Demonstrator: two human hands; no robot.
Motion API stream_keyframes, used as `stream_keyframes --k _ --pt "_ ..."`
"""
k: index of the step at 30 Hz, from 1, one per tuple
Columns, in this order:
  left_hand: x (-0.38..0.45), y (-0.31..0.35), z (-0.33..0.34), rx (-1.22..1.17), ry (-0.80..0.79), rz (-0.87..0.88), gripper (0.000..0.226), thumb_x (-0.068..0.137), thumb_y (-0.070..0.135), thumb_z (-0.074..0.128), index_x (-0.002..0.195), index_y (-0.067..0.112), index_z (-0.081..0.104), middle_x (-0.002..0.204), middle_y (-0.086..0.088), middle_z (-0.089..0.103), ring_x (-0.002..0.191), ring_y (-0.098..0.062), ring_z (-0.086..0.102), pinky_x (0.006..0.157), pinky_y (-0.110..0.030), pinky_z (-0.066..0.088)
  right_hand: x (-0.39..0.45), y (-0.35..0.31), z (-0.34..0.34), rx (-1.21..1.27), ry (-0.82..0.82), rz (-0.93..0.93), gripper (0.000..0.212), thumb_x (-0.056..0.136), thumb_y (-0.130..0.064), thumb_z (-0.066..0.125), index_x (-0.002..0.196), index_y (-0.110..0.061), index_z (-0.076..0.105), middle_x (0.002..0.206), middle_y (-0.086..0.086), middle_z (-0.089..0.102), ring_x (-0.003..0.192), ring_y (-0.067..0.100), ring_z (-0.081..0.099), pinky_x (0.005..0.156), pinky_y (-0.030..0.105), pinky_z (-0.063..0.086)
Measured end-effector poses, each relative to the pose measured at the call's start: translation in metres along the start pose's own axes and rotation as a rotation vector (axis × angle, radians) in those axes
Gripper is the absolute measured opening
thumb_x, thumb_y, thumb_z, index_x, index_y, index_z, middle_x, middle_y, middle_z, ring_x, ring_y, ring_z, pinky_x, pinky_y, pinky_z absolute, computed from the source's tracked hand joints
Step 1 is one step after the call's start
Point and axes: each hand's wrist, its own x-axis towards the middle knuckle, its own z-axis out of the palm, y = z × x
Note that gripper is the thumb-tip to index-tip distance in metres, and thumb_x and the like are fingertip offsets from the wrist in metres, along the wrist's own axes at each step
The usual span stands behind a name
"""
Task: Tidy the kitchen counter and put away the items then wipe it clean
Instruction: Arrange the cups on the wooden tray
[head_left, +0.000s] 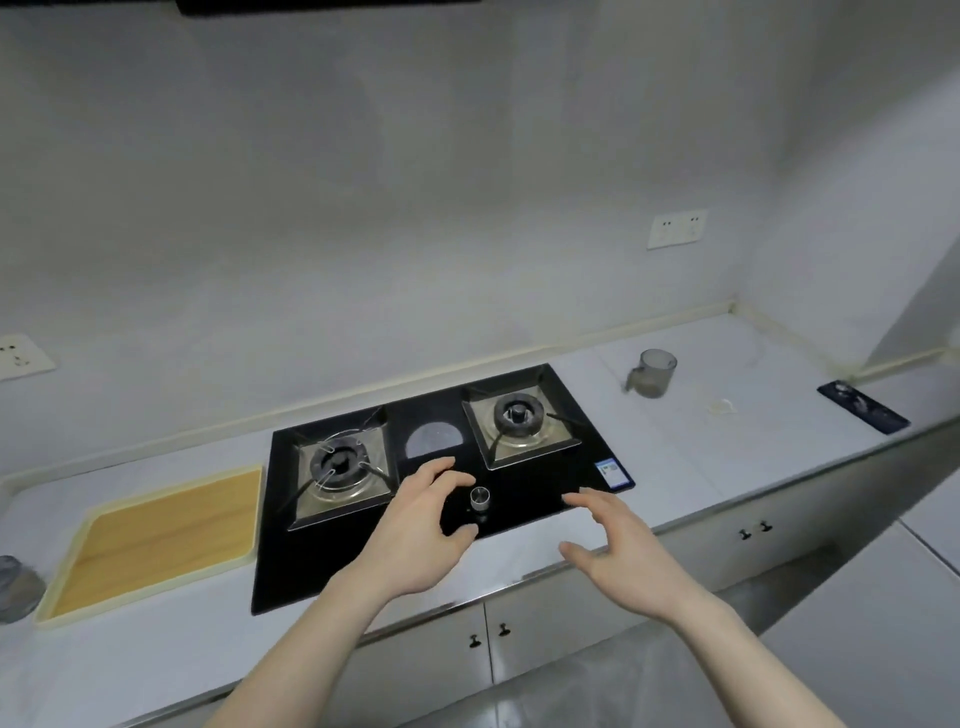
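Note:
A pale counter (675, 467) carries a black glass gas hob (431, 499) with two burners. My left hand (421, 535) hovers over the hob's front, fingers loosely spread, just left of a silver knob (479, 497). My right hand (618, 545) is held out above the hob's front right corner with fingers spread, holding nothing. On the right part of the counter stand a grey translucent jug (653, 372), a small pale ring-shaped scrap (722, 407) and a dark flat tray (862, 407). A wooden cutting board (156, 540) with a cream rim lies left of the hob.
A grey rounded object (18, 587) shows at the far left edge. Wall sockets (675, 228) sit above the right counter, with another socket (21, 356) at the left. White cabinet doors (571, 623) with small knobs run below the counter's metal edge.

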Motion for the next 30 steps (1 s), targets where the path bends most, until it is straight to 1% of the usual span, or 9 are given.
stream_keyframes --k 3,6,12,17,21,23,26,28,30 --pt "0.047 0.012 0.005 -0.02 -0.022 0.037 0.053 0.093 0.04 0.066 0.143 0.037 0.047 0.16 0.016 0.024 0.147 -0.009 0.026 0.12 -0.029 0.029 0.031 0.01 -0.027 -0.017 0.023 0.01 0.059 0.091 -0.039 0.069 0.145 -0.038 0.046 0.155 -0.014 0.037 0.139 0.007 0.042 0.115 0.026 0.035" --pt "0.087 0.022 0.006 0.001 -0.038 0.059 0.055 0.093 0.04 0.065 0.145 0.035 0.047 0.161 0.014 0.025 0.148 -0.01 0.025 0.121 -0.025 0.022 0.063 0.017 -0.05 0.003 0.087 0.022 0.056 0.091 -0.037 0.071 0.143 -0.035 0.049 0.15 -0.014 0.042 0.127 0.007 0.052 0.108 0.023 0.04" --pt "0.134 0.031 0.005 0.015 -0.051 0.071 0.055 0.092 0.041 0.065 0.144 0.038 0.046 0.161 0.017 0.023 0.148 -0.009 0.024 0.121 -0.026 0.023 0.115 0.032 -0.071 0.069 0.073 0.025 0.057 0.091 -0.031 0.071 0.144 -0.029 0.05 0.143 -0.012 0.045 0.122 0.003 0.047 0.1 0.016 0.036" --pt "0.163 0.033 0.012 0.032 -0.046 0.033 0.055 0.091 0.04 0.066 0.142 0.04 0.046 0.161 0.018 0.022 0.147 -0.009 0.026 0.121 -0.028 0.027 0.163 0.057 -0.089 0.109 0.038 0.048 0.063 0.091 -0.032 0.071 0.147 -0.029 0.045 0.146 -0.009 0.044 0.121 0.006 0.046 0.103 0.023 0.04" --pt "0.186 0.042 0.019 0.045 -0.029 -0.018 0.056 0.09 0.041 0.065 0.142 0.042 0.044 0.161 0.017 0.021 0.148 -0.01 0.025 0.122 -0.035 0.028 0.2 0.088 -0.111 0.11 0.005 0.069 0.065 0.091 -0.028 0.071 0.15 -0.028 0.041 0.152 -0.004 0.04 0.132 0.02 0.049 0.106 0.031 0.044" --pt "0.201 0.053 0.025 0.052 0.003 -0.047 0.056 0.09 0.04 0.065 0.143 0.039 0.045 0.161 0.015 0.023 0.147 -0.012 0.027 0.121 -0.037 0.03 0.223 0.109 -0.125 0.084 -0.014 0.086 0.067 0.092 -0.027 0.071 0.151 -0.028 0.039 0.154 -0.002 0.038 0.134 0.025 0.049 0.104 0.031 0.044" --pt "0.224 0.073 0.037 0.024 0.077 -0.103 0.054 0.09 0.038 0.065 0.141 0.036 0.048 0.16 0.013 0.025 0.146 -0.016 0.03 0.119 -0.039 0.032 0.263 0.146 -0.153 0.015 -0.058 0.096 0.069 0.089 -0.027 0.072 0.15 -0.026 0.039 0.154 0.0 0.039 0.136 0.023 0.048 0.106 0.034 0.043" --pt "0.24 0.091 0.048 0.005 0.128 -0.147 0.052 0.089 0.036 0.067 0.139 0.036 0.05 0.158 0.014 0.026 0.143 -0.018 0.032 0.118 -0.038 0.032 0.293 0.177 -0.176 -0.022 -0.102 0.111 0.067 0.084 -0.03 0.073 0.145 -0.025 0.045 0.152 0.0 0.042 0.136 0.021 0.047 0.108 0.036 0.043" --pt "0.249 0.104 0.057 -0.011 0.139 -0.172 0.052 0.089 0.035 0.068 0.138 0.036 0.05 0.159 0.013 0.027 0.144 -0.018 0.031 0.119 -0.035 0.03 0.316 0.201 -0.194 -0.04 -0.132 0.125 0.053 0.079 -0.027 0.072 0.129 -0.027 0.054 0.144 0.0 0.05 0.127 0.017 0.05 0.103 0.033 0.043"
